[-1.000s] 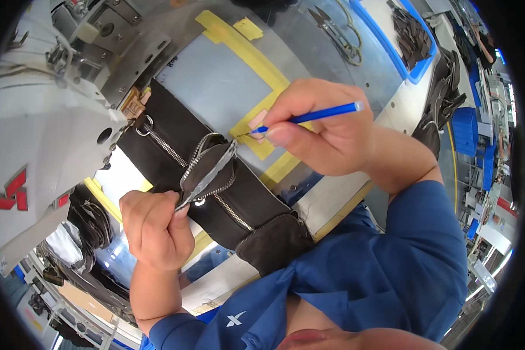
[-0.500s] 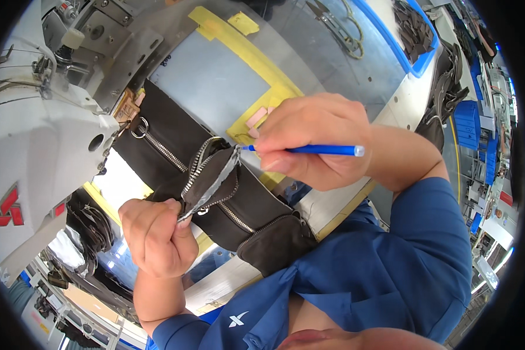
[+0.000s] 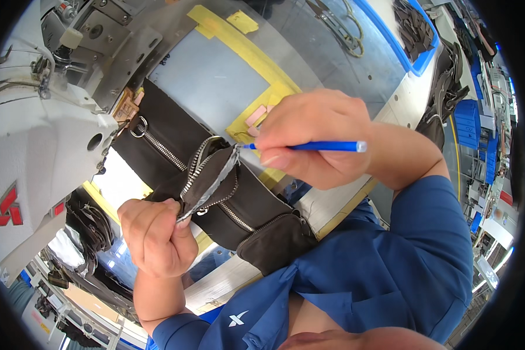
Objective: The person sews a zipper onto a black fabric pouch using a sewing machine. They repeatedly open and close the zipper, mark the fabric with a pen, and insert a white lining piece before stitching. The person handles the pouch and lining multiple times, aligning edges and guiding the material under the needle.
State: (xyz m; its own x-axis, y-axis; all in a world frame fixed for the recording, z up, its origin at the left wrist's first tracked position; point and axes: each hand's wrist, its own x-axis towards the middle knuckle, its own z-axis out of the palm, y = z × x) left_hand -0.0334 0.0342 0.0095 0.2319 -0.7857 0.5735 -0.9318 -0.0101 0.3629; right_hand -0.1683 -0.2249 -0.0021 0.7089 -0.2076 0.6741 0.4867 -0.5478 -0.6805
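Note:
A dark brown bag piece with metal zippers lies slantwise across the machine table. In its middle a small zipped pocket stands raised, with a pale grey raw edge. The lower left end of that pocket is pinched in my left hand. My right hand is closed round a blue pen, whose tip meets the pocket's upper right end, at the pale edge. A metal ring sits at the far end of one zipper. Another zipped pocket lies at the near end, close to my shirt.
To the left stands a white sewing machine. Yellow tape frames a pale sheet on the table. Scissors lie farther back, beside a blue-rimmed tray of dark pieces. Stacked dark pieces are at lower left.
The pen and my right hand have shifted very slightly upward at the pocket's edge. My left hand keeps its pinch, and the bag piece stays in place.

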